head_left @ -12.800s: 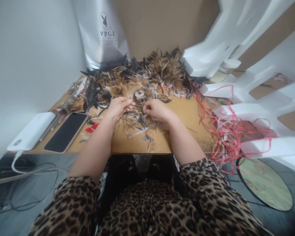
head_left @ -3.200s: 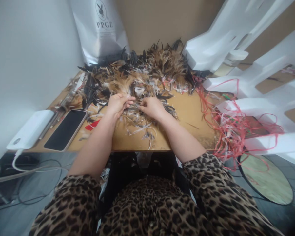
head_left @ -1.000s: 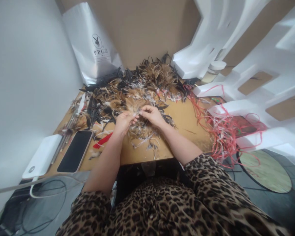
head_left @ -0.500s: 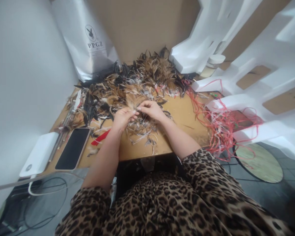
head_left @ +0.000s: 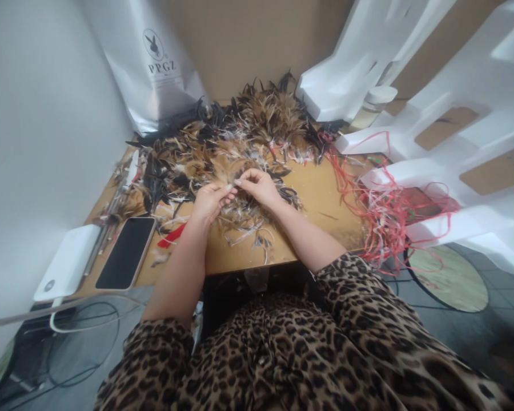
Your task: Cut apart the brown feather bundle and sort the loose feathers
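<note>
At frame centre, the left hand (head_left: 214, 200) pinches a tan feather tuft (head_left: 225, 170) above the desk (head_left: 317, 197); the right hand (head_left: 259, 186), narrowed, is at its base, whether gripping I cannot tell.

Brown and black feathers (head_left: 276, 117), mustard tabletop (head_left: 317, 191), pink-red strings (head_left: 389, 220), leopard-print shirt (head_left: 261, 348), silver-grey bag (head_left: 154, 97) with black lettering (head_left: 162, 67)

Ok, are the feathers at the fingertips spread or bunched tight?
Spread: the tan feathers fan out just beyond the left hand and right hand. Their base is hidden.
</note>
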Available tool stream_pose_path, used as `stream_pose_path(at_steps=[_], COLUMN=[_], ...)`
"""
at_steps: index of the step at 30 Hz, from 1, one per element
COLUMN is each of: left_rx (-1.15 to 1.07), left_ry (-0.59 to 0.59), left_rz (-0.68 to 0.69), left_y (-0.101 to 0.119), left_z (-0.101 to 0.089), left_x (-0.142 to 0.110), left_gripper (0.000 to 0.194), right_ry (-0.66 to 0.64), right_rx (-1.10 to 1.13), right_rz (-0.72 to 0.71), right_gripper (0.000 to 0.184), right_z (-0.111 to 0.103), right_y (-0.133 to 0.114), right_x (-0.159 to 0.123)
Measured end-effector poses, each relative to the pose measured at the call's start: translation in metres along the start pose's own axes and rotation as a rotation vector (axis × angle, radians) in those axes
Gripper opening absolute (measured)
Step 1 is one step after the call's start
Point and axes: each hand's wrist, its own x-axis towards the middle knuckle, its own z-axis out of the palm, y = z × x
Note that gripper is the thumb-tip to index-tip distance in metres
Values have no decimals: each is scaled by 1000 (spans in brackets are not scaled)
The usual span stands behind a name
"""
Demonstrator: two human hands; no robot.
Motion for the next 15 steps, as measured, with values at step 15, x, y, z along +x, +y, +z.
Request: stream_pose_path(at_steps=[15], left_rx=[240], left_ry=[-96], left_rz=[85], left_y=[-7], left_z=[0], left_x=[0], left_gripper=[25], right_ry=[0], right_rx=[-68], right_rz=[-31], right_gripper=[24], right_z=[2], right_y=[6], right_x=[-1])
